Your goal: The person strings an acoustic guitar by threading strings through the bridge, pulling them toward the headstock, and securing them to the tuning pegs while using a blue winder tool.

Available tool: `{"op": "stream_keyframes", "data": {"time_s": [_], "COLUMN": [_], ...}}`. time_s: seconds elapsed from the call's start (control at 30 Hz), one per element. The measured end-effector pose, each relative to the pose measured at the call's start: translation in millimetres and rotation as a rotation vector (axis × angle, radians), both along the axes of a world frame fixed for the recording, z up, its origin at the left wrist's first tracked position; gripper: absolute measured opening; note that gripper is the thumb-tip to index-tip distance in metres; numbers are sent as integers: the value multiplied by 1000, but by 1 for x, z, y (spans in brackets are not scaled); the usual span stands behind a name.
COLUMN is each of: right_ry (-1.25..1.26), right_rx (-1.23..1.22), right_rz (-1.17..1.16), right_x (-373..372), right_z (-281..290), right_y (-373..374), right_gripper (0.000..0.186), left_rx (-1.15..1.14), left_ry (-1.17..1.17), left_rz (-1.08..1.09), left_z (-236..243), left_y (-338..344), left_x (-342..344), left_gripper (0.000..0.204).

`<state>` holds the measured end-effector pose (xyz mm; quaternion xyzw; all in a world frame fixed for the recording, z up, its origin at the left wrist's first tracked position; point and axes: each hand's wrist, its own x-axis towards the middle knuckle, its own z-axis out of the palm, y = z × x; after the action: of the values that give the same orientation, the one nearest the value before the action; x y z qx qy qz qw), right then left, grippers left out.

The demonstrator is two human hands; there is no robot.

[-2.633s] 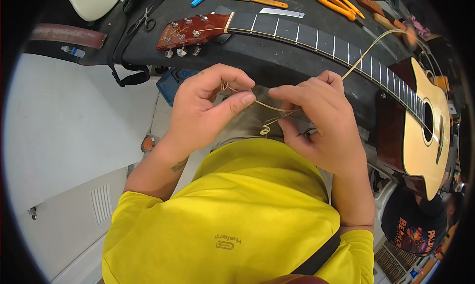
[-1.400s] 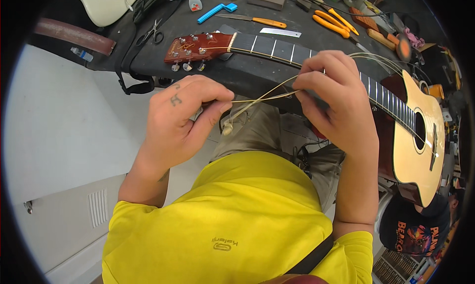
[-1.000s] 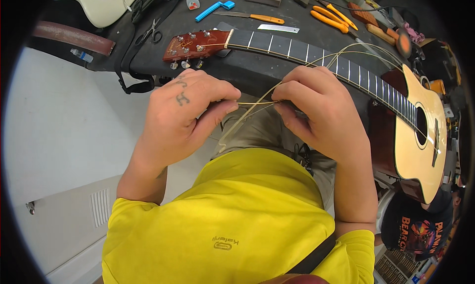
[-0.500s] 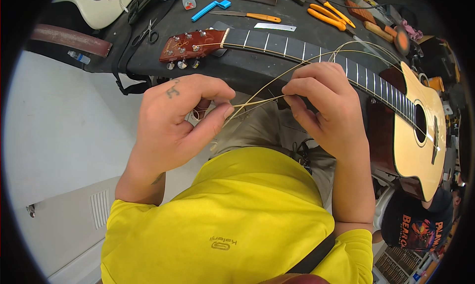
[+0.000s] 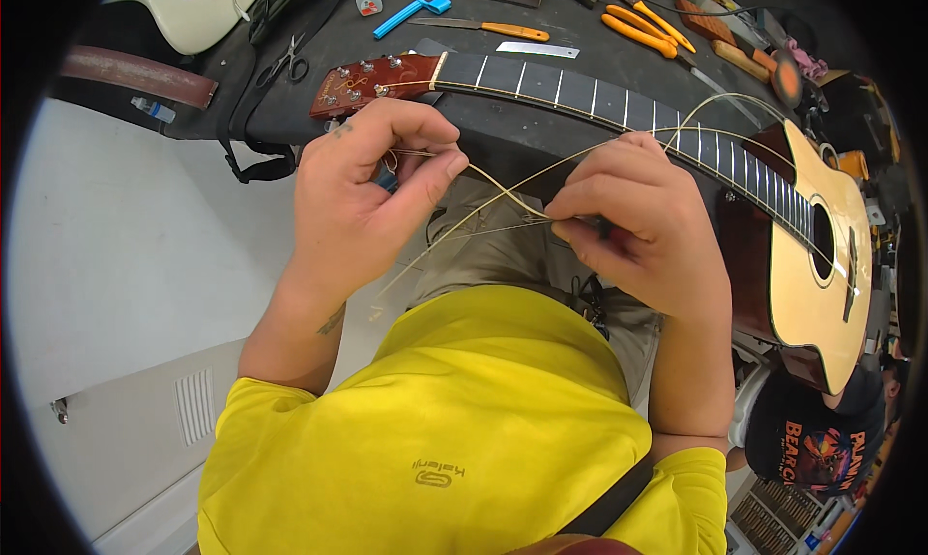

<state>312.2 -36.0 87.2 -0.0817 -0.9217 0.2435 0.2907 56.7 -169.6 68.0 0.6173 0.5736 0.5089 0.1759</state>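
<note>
Several loose guitar strings (image 5: 504, 191), bronze and silver, stretch and cross between my two hands in front of my body. My left hand (image 5: 377, 178) pinches one part of them between thumb and fingers, near the headstock. My right hand (image 5: 633, 217) pinches the other part, its thumb below the fingers. One loop of string arcs up past my right hand over the fretboard. Behind my hands lies an acoustic guitar (image 5: 812, 304) with a pale top and a red-brown headstock (image 5: 360, 88). A string runs along its neck (image 5: 599, 101).
On the dark workbench (image 5: 338, 57) lie scissors (image 5: 283, 69), a blue string winder (image 5: 413, 17), an orange-handled knife (image 5: 512, 31), a metal ruler (image 5: 537, 49) and orange-handled pliers (image 5: 638, 31). A white guitar body (image 5: 188, 14) rests at the far left. Another person in a dark shirt (image 5: 812, 424) is at the right.
My left hand has moved up and slightly right, toward the headstock. My right hand has dipped a little. The strings between them now cross and bow differently.
</note>
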Motion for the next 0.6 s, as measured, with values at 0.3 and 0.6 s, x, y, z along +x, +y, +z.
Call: {"op": "stream_keyframes", "data": {"time_s": [0.3, 0.6], "right_ry": [-50, -58], "right_rx": [81, -101], "right_rz": [-58, -96], "right_x": [7, 6], "right_z": [4, 8], "right_y": [-1, -6], "right_gripper": [18, 31], "left_rx": [148, 80], "left_ry": [142, -105], "left_rz": [-33, -28], "left_z": [1, -5], "left_y": [3, -2], "left_x": [5, 1], "left_gripper": [23, 22]}}
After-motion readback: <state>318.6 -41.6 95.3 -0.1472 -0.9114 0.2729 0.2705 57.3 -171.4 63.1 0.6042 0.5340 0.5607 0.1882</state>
